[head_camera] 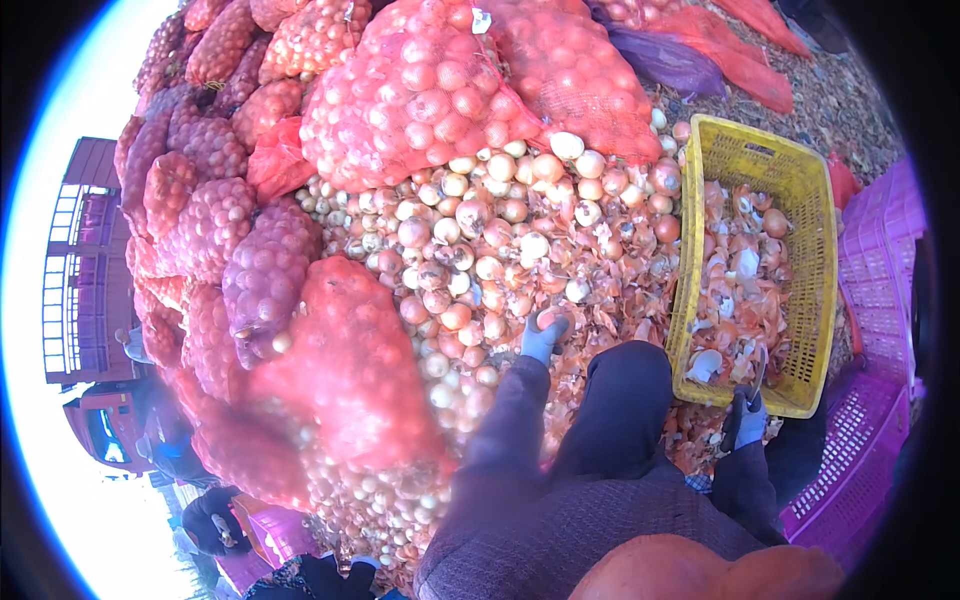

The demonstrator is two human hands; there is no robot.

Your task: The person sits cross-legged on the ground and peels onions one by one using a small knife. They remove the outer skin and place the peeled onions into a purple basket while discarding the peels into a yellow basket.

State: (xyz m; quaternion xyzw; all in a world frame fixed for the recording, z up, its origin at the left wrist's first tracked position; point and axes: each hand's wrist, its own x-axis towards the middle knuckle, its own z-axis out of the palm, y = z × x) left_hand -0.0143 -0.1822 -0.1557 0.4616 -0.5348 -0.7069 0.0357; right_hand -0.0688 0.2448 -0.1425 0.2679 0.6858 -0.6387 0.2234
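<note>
My left hand (544, 337), in a light glove with dark fingertips, holds a pinkish onion (556, 321) over the heap of loose onions (474, 217) and dry skins. My right hand (750, 421), gloved as well, is closed around the handle of a small blade (763, 369), at the near rim of a yellow plastic crate (827, 300). Inside the crate lie onion skins (739, 300) and an onion (775, 223) near its right wall. The blade's exact kind cannot be told.
Red mesh sacks of onions (427, 90) rise ahead and to the left. Purple plastic crates (874, 255) stand on the right. Co-workers (214, 521) are at the lower left, near a red truck (109, 427). My knee (630, 375) is between my hands.
</note>
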